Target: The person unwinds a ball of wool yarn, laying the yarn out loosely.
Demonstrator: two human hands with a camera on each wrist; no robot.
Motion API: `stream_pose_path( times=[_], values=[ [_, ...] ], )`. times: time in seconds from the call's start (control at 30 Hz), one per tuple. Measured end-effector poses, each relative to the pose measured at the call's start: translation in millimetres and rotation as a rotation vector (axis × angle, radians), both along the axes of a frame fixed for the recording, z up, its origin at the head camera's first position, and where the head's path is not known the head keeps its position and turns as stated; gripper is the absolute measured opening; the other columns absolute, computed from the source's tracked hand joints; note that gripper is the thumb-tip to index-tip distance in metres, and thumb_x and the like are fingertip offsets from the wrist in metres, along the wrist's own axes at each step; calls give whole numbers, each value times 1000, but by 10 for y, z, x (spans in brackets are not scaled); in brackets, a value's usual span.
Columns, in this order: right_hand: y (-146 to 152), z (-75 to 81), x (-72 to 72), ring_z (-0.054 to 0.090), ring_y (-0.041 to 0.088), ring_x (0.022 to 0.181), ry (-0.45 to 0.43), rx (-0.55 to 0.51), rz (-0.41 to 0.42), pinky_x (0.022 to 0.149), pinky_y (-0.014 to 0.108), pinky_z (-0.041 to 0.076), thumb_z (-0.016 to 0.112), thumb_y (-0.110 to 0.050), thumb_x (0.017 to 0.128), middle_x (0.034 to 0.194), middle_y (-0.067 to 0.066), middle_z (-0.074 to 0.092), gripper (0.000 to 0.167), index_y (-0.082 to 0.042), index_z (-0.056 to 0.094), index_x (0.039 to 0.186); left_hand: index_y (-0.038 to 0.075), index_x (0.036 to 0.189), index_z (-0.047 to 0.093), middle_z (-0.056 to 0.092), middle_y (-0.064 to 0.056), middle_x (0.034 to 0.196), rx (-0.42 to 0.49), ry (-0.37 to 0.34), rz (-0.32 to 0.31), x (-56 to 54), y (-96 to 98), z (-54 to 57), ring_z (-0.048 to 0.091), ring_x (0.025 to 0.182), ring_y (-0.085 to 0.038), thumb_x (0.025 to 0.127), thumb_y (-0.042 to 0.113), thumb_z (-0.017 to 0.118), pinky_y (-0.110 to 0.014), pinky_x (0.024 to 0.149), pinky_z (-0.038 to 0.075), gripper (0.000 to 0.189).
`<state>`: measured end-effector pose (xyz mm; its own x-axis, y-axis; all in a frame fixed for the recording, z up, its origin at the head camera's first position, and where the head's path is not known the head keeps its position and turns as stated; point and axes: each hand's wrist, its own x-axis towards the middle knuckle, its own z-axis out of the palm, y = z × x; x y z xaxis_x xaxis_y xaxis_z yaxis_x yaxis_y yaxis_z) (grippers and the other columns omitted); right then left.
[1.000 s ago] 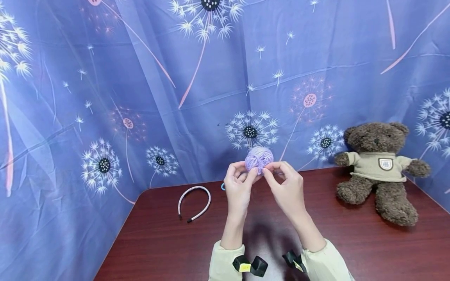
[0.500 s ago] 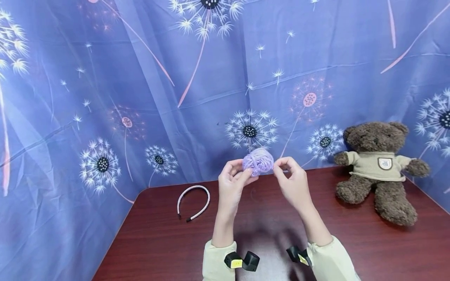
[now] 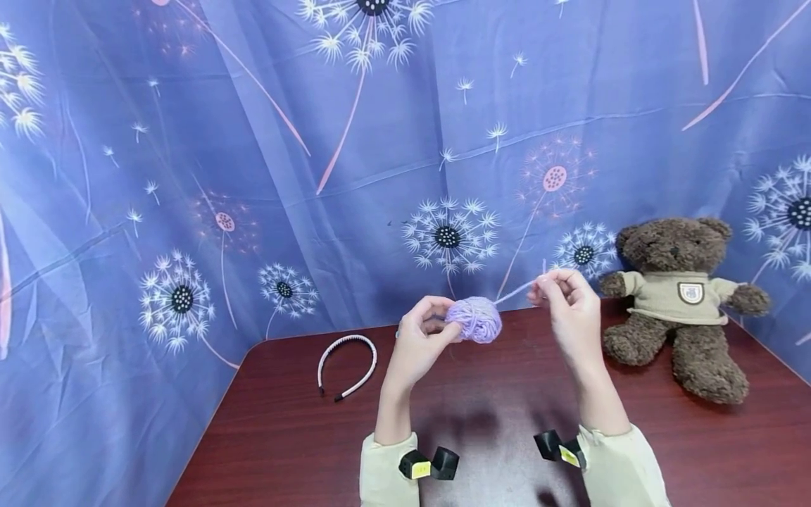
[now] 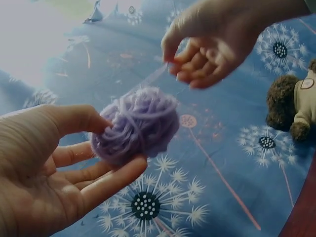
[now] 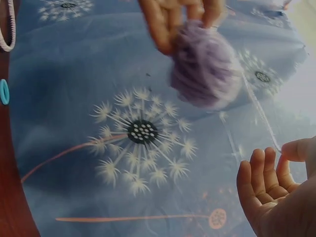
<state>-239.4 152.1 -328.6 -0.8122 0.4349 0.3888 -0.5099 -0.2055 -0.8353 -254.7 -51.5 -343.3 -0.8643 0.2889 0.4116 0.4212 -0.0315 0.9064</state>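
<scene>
A small ball of lilac yarn (image 3: pixel 475 320) is held up above the table's far edge. My left hand (image 3: pixel 423 336) grips its left side, with the thumb on one face and the fingers behind, as the left wrist view shows of the yarn ball (image 4: pixel 143 126). Off to the right, my right hand (image 3: pixel 570 310) pinches the loose yarn end (image 3: pixel 516 291) between thumb and forefinger. In the right wrist view that strand (image 5: pixel 259 111) runs straight from the ball to the right hand's fingertips (image 5: pixel 282 157).
A white headband (image 3: pixel 347 339) lies on the dark red table (image 3: pixel 285 436), left of the hands. At the right sits a brown teddy bear (image 3: pixel 681 317) in a beige sweater. A light blue ring (image 5: pixel 4 92) lies near the table's back edge, before the dandelion-print curtain (image 3: pixel 355 232).
Both hands were together at the yarn ball. My right hand has moved away to the right, drawing out a strand, while the left keeps the ball, now slightly lower.
</scene>
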Motion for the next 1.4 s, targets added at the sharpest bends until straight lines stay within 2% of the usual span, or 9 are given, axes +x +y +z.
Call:
stream_pose_path(
  times=[0.2,0.37,0.5,0.6,0.7,0.9,1.1,1.3,1.4],
  values=[
    [117,20,-2,63,6,62,16,-95,-5,65,16,57,52,6,94,69,-2,65,21,-8,59,80,-10,109,57,62,-31,98,62,44,188,-65,-65,-19,63,66,-2,82,-9,62,-29,67,61,28],
    [183,-7,-31,63,5,64,-18,-113,-18,64,16,57,52,6,93,69,-3,66,21,-8,58,80,-12,109,54,62,-21,94,209,56,324,-84,-93,8,64,67,-3,82,-10,61,-32,66,62,28],
    [241,-48,-70,63,5,61,-36,-131,-41,62,16,57,52,6,93,68,-3,66,21,-8,59,79,-14,110,52,61,-14,93,268,34,287,-75,-140,29,65,68,-5,82,-12,58,-37,69,62,29],
    [321,-70,-97,63,5,57,-39,-161,-71,60,16,56,53,6,92,67,-2,66,21,-8,60,79,-13,111,54,63,-18,95,215,28,227,-64,-201,27,63,68,-5,82,-12,57,-29,69,61,29],
    [420,-72,-109,63,6,54,-31,-217,-103,57,16,56,52,7,92,65,-1,66,21,-7,60,78,-9,111,58,64,-22,97,124,43,210,-67,-266,10,60,67,-4,82,-11,58,-19,65,55,29],
    [621,-57,-90,61,8,50,-23,-368,-131,53,17,55,51,6,93,62,2,64,17,-4,58,82,-5,109,61,65,-16,93,53,48,260,-102,-373,-11,57,63,-4,81,-9,59,-15,57,46,28],
    [751,-99,-123,59,9,46,-24,-425,-157,49,18,54,51,8,92,60,3,64,17,-3,58,81,-10,108,58,63,-12,91,138,40,346,-135,-456,-25,60,66,-2,80,-12,58,-14,63,51,28],
    [780,-178,-188,59,8,47,-57,-398,-155,51,18,55,53,5,92,60,2,63,15,-3,57,81,-10,111,56,61,-4,92,212,8,378,-149,-516,-18,62,68,-3,81,-10,58,-19,65,57,30],
    [825,-201,-189,59,8,46,-50,-430,-170,49,18,54,53,6,92,59,3,63,13,-2,57,82,-12,112,54,60,-2,92,261,-5,406,-164,-565,-32,63,67,-3,82,-10,58,-23,66,59,30]
  ],
)
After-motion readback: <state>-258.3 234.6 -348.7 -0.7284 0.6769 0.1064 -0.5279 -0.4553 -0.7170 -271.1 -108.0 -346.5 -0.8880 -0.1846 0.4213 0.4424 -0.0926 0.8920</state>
